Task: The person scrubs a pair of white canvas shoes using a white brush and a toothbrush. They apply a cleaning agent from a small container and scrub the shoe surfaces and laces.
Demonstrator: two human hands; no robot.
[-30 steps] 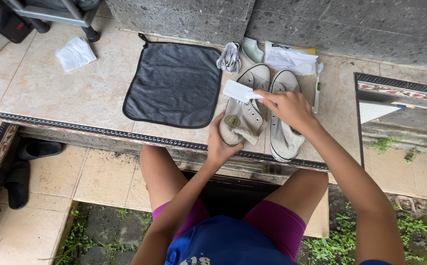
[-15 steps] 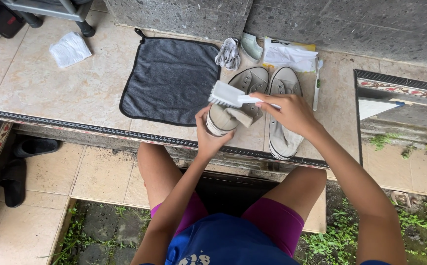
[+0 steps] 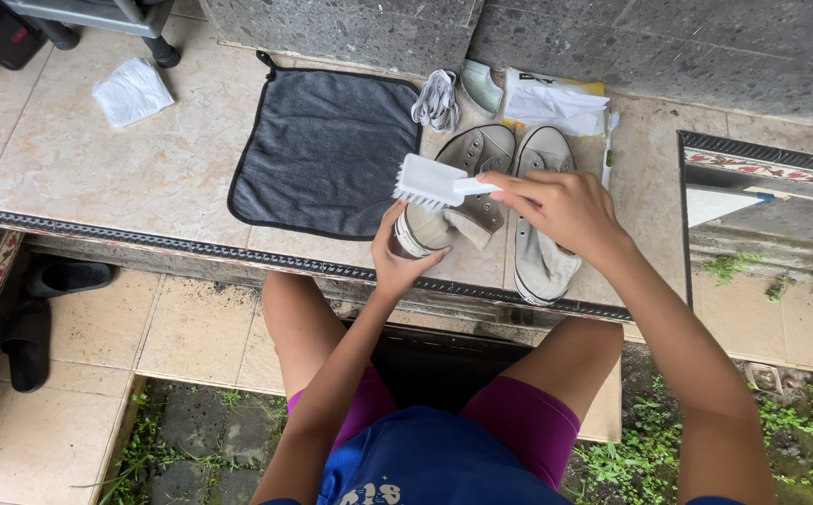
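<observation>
Right hand [image 3: 565,210]: fingers clenched on handle of white brush [image 3: 434,182], bristles just above toe of left sneaker [image 3: 448,192]. Left hand [image 3: 406,257] grips that toe. Second sneaker [image 3: 542,220] beneath right fingers; grey cloth [image 3: 327,150] left of brush.

— What's on the ledge [image 3: 126,178]?
— A grey cloth [image 3: 327,154] left of my left hand [image 3: 404,266], two shoes [image 3: 542,215] by my hands, laces [image 3: 436,98] and papers [image 3: 556,103] beyond, a tissue [image 3: 132,91] far left.
</observation>
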